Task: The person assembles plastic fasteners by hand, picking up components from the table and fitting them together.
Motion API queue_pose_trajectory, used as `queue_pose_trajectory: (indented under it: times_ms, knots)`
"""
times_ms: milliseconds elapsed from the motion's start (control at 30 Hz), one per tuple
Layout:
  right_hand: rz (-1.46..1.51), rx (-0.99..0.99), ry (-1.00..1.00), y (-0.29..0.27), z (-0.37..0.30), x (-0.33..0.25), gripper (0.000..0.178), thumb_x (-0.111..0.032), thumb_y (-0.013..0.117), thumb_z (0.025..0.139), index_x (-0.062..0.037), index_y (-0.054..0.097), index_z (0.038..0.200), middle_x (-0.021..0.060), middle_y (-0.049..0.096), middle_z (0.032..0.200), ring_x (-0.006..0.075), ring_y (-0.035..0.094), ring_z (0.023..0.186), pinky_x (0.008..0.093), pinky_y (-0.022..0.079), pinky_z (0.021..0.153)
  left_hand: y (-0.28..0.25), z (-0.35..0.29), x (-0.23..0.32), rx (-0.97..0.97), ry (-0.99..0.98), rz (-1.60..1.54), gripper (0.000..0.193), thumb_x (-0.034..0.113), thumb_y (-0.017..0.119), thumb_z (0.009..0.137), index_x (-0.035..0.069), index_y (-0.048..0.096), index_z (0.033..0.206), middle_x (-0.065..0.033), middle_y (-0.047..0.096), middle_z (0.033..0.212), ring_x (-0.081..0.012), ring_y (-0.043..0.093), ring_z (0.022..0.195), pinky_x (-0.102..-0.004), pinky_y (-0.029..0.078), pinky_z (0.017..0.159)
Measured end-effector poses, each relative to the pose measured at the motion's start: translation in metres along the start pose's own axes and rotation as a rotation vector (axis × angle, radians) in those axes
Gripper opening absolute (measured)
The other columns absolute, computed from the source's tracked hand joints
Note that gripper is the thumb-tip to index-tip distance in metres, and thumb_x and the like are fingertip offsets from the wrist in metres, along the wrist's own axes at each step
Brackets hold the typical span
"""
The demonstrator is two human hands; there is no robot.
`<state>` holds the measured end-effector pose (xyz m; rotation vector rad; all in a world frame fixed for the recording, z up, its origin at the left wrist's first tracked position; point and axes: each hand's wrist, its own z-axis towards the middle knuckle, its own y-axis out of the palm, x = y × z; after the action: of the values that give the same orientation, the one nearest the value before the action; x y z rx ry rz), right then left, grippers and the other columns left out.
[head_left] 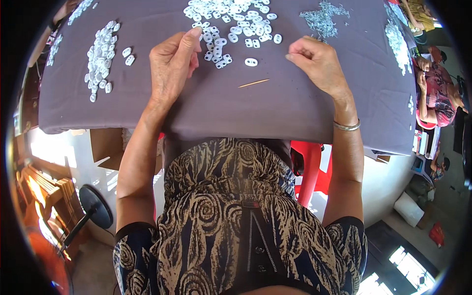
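Observation:
Above the table, my left hand (pixel 174 59) is closed with the thumb pressed onto curled fingers; whatever sits inside is hidden. My right hand (pixel 317 64) pinches thumb and forefinger together, and any small thing there is too small to make out. Between them lies a single white oval plastic piece with two holes (pixel 251 62). Closer to me rests a thin wooden toothpick (pixel 253 83), slightly slanted. A heap of similar white two-hole pieces (pixel 231 9) spreads beyond my hands, some near my left fingers. Past my right hand is a pile of small silvery metal parts (pixel 324 20).
A brown cloth (pixel 216 115) covers the table. Another heap of white pieces (pixel 102 54) lies at left, with more at the far right (pixel 397 44). Other people sit at the right side. A cardboard box (pixel 105 145) and black fan-like object (pixel 95 206) stand lower left.

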<state>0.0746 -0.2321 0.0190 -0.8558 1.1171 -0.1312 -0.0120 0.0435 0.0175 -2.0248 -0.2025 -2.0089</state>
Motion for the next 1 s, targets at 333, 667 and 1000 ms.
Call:
queue_pose_trajectory:
  times_ms: [333, 667, 1000]
  knots:
    - [-0.062, -0.079, -0.07, 0.018, 0.023, -0.024, 0.006, -0.007, 0.066, 0.083, -0.0022, 0.064, 0.083, -0.0027, 0.051, 0.068, 0.004, 0.042, 0.056, 0.0228, 0.036, 0.051, 0.001, 0.006, -0.015, 0.083, 0.153, -0.018, 0.046, 0.037, 0.061, 0.092, 0.005, 0.056, 0.059, 0.0048, 0.043, 0.051, -0.0032, 0.037, 0.047, -0.0215, 0.028, 0.042]
    - [-0.147, -0.068, -0.162, 0.02, 0.037, -0.021, 0.006, -0.006, 0.065, 0.082, -0.0023, 0.065, 0.087, 0.0016, 0.055, 0.073, 0.0091, 0.05, 0.061, 0.025, 0.042, 0.056, 0.0, 0.005, -0.009, 0.116, 0.091, -0.125, 0.047, 0.036, 0.059, 0.092, 0.005, 0.053, 0.057, 0.0053, 0.039, 0.051, -0.003, 0.034, 0.047, -0.0213, 0.024, 0.043]
    - [-0.183, -0.121, -0.283, 0.033, 0.051, -0.02, 0.011, -0.003, 0.067, 0.077, -0.001, 0.06, 0.085, 0.0029, 0.053, 0.072, 0.01, 0.052, 0.063, 0.0264, 0.043, 0.056, 0.0, 0.007, -0.011, 0.061, 0.055, 0.036, 0.034, 0.03, 0.062, 0.091, 0.004, 0.061, 0.069, 0.0064, 0.039, 0.055, -0.0032, 0.036, 0.053, -0.0201, 0.028, 0.047]
